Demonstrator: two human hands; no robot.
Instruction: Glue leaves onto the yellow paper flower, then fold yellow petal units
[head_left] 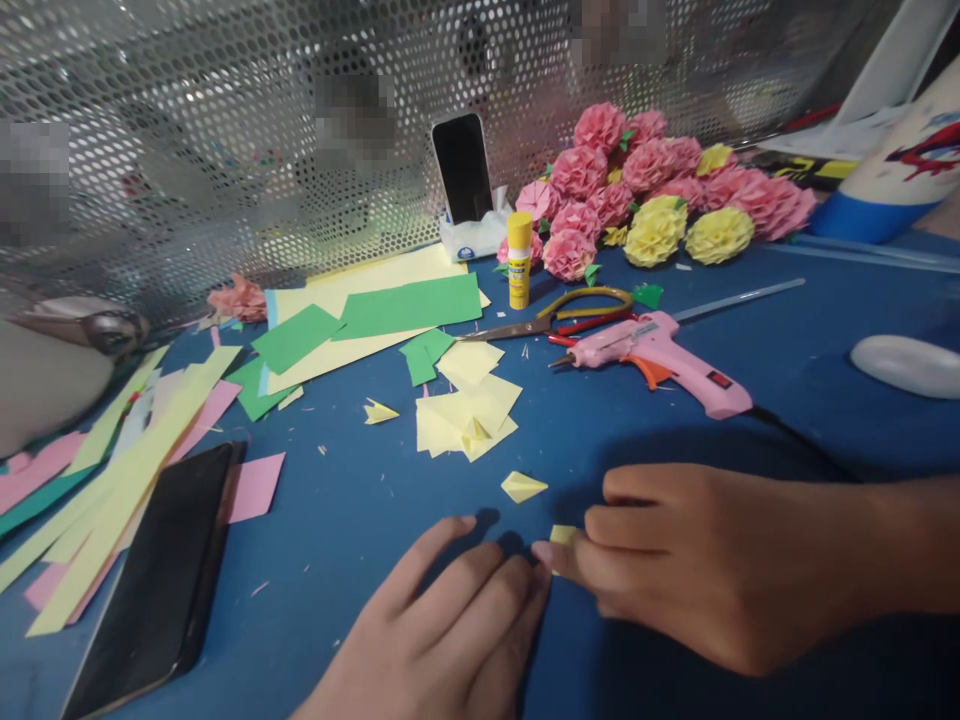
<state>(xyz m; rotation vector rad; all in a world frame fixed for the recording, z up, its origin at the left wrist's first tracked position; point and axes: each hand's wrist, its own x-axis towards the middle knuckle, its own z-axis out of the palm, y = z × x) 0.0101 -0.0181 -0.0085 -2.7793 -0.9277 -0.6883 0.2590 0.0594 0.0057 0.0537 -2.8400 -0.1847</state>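
My right hand (697,570) rests on the blue table (360,510), fingers curled and pinched on a small yellow paper piece (562,535). My left hand (450,630) lies beside it, fingers pressed flat with the fingertips touching the same piece. A folded yellow paper triangle (523,486) lies just beyond my hands. Further back sits a pile of yellow paper squares (465,405).
A pink glue gun (660,360), scissors (547,315) and a glue stick (519,260) lie mid-table. Pink and yellow paper flowers (652,190) are heaped at the back right. Green and yellow sheets (375,310), paper strips (112,470), a black phone (157,580) and a propped phone (463,168) stand left and behind.
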